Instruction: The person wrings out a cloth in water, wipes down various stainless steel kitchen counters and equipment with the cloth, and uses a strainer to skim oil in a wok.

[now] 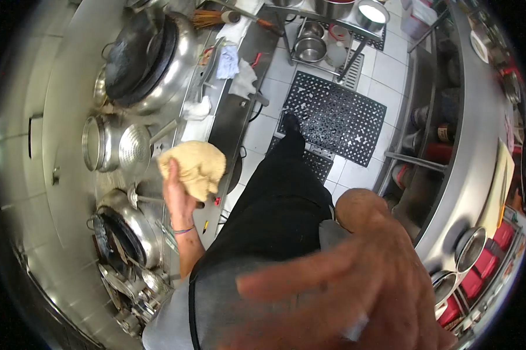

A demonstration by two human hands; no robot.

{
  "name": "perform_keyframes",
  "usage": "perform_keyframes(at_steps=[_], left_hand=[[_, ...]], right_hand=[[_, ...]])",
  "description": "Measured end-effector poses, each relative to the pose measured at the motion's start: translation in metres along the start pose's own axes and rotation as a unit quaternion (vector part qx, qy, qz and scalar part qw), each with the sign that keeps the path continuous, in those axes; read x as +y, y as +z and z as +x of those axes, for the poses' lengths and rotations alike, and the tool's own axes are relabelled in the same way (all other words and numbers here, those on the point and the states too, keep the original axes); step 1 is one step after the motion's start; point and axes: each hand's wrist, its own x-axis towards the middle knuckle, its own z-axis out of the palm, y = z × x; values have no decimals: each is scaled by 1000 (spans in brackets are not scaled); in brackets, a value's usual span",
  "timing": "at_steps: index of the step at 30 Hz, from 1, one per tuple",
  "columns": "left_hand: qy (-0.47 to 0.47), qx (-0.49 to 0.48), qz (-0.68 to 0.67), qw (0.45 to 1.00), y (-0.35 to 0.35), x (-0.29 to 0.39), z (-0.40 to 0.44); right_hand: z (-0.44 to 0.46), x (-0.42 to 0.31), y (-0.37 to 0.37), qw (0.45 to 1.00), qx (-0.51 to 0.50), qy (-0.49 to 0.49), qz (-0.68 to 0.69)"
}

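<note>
My left hand (179,198) is closed on a folded yellow cloth (197,163), with the thumb lying over its near side. Hand and cloth are above the edge of the steel cooking range (184,131). A perforated skimmer (136,146) with a metal handle lies just left of the cloth. My right hand (356,286) is large and blurred close to the camera, in front of my body. Its fingers are stretched apart, and I see nothing held in it.
Large woks (137,64) and a smaller wok (117,239) sit on the range at left. Rags (228,63) lie along its edge. A black rubber mat (336,114) covers the floor ahead. A steel counter (450,175) with shelves runs along the right.
</note>
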Motion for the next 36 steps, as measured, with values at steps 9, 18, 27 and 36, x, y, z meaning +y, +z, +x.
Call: perform_keyframes(at_steps=[9, 18, 27, 36], left_hand=[[0, -142, 351, 925, 79, -61, 99], [201, -269, 577, 744, 129, -83, 174], [240, -394, 574, 676, 201, -108, 247], [216, -453, 514, 696, 230, -133, 270]], right_hand=[[81, -26, -59, 979, 100, 159, -76], [153, -43, -94, 874, 343, 313, -144], [174, -37, -126, 912, 223, 181, -292], [165, -59, -135, 941, 146, 56, -301]])
